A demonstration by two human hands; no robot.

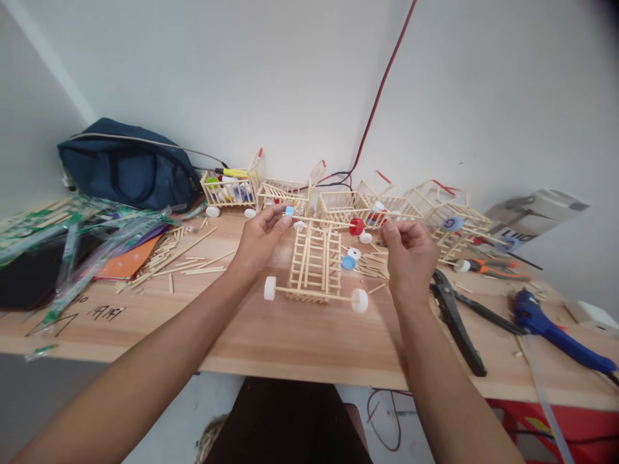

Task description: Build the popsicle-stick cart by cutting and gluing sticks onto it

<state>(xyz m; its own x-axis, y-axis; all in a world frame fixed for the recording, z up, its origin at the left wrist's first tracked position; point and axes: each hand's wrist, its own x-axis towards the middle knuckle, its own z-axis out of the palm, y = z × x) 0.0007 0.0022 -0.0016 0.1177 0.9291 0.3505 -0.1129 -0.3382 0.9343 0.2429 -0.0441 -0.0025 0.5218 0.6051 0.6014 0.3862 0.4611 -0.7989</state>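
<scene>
One round blue cap (pixel 289 211) pinched by left hand (pixel 258 240) fingers; right hand (pixel 410 252) curled closed.

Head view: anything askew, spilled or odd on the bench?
The stick cart between left hand and right hand has mismatched wheels: white caps on the near axle, a blue cap and red cap at the far one. Loose sticks lie scattered to its left.

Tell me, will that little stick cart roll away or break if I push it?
It would probably roll some: the stick cart has round white cap wheels at its near end, on a smooth table. It likely weighs very little, being only thin sticks with gaps. It looks fragile, so a hard push might snap it.
</scene>
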